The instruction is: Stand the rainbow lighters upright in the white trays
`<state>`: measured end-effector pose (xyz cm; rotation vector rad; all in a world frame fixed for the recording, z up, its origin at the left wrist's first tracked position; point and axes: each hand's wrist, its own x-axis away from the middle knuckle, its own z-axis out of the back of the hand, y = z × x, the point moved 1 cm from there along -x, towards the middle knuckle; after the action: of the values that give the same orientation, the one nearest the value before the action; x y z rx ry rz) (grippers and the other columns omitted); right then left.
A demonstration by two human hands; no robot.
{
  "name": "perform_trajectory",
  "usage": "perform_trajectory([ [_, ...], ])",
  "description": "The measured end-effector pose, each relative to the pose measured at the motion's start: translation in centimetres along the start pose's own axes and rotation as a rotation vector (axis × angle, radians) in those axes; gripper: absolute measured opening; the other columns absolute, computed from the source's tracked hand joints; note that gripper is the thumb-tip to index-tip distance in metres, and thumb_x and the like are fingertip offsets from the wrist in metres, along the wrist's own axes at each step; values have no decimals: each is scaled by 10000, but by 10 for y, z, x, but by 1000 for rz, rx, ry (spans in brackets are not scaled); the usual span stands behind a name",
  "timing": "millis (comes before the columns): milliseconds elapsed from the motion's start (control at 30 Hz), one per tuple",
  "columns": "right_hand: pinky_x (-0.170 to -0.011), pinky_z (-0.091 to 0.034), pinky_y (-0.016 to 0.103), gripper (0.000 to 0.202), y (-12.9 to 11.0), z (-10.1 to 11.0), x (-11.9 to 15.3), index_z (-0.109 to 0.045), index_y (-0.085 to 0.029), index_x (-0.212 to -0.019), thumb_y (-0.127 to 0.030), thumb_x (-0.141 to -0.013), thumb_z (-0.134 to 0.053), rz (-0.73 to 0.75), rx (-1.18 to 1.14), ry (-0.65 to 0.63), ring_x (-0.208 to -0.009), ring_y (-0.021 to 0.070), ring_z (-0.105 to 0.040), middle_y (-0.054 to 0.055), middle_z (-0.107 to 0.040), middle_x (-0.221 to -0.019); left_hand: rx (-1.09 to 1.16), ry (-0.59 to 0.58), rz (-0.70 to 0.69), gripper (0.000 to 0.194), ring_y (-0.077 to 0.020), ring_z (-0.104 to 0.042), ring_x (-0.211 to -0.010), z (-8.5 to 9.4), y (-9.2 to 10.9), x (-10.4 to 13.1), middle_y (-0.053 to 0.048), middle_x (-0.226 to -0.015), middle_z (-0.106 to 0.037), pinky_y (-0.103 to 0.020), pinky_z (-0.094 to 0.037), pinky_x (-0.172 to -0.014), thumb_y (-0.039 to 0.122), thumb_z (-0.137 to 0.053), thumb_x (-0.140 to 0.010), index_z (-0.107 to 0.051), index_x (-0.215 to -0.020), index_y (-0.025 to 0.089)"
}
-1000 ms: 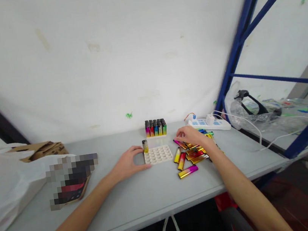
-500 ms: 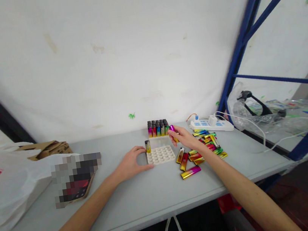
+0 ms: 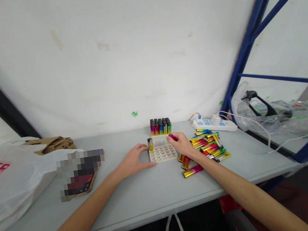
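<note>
Left hand [image 3: 132,161], thumb and fingers apart, at left edge of white tray [image 3: 164,160]; right hand [image 3: 181,143], fingers clamped on purple lighter [image 3: 173,137] by tray's far right corner (yellow lighter [image 3: 150,145] upright far left)

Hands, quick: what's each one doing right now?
Left hand: open, thumb and fingers spread at the left side of the white tray.
Right hand: closed, holding a purple-topped lighter.

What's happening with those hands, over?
Left hand spread at white tray. Right hand gripping purple lighter. Yellow lighter upright in tray; loose lighters to its right.
</note>
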<state>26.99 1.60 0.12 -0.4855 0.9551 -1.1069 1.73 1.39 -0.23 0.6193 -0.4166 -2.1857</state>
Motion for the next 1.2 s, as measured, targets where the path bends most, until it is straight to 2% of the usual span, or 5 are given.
perform_trajectory([
  [300,-555,-244,259,421,-4,-2,1,-407,-209,-644,-499,-941,-477,29,43,31,-592,120,-352,-48,-375,-601,6,-7,4,632,-327,-634,-1184,1,3,0,-104,-1285,-655,-452,-474,-1088,670,-749,-726,-691,-1165,219],
  [467,-632,-357,256,333,-13,0,3,-504,-214,-841,-481,-1026,-428,160,54,-87,-667,148,-489,-32,-531,-712,15,2,-5,631,-314,-634,-1182,1,2,0,-103,-1277,-655,-440,-471,-1092,672,-749,-724,-696,-1156,215],
  [633,-773,-413,286,359,-24,-3,5,-555,-199,-840,-439,-1057,-399,351,188,-107,-832,180,-547,40,-607,-857,13,8,-9,643,-317,-638,-1171,-1,0,0,-106,-1279,-656,-450,-474,-1086,685,-744,-723,-698,-1163,219],
  [800,-632,-358,254,395,-29,-12,4,-559,-191,-773,-451,-1048,-447,257,170,-95,-628,137,-506,-12,-591,-690,5,8,-25,643,-313,-638,-1174,-2,-2,-1,-100,-1270,-655,-428,-477,-1086,673,-747,-735,-694,-1175,208],
  [1200,-697,-426,275,262,-19,-27,-4,-622,-166,-972,-381,-1049,-493,375,372,-244,-747,176,-608,53,-687,-844,30,8,-19,629,-319,-639,-1165,-2,0,0,-101,-1257,-665,-446,-478,-1079,637,-770,-728,-695,-1193,219],
])
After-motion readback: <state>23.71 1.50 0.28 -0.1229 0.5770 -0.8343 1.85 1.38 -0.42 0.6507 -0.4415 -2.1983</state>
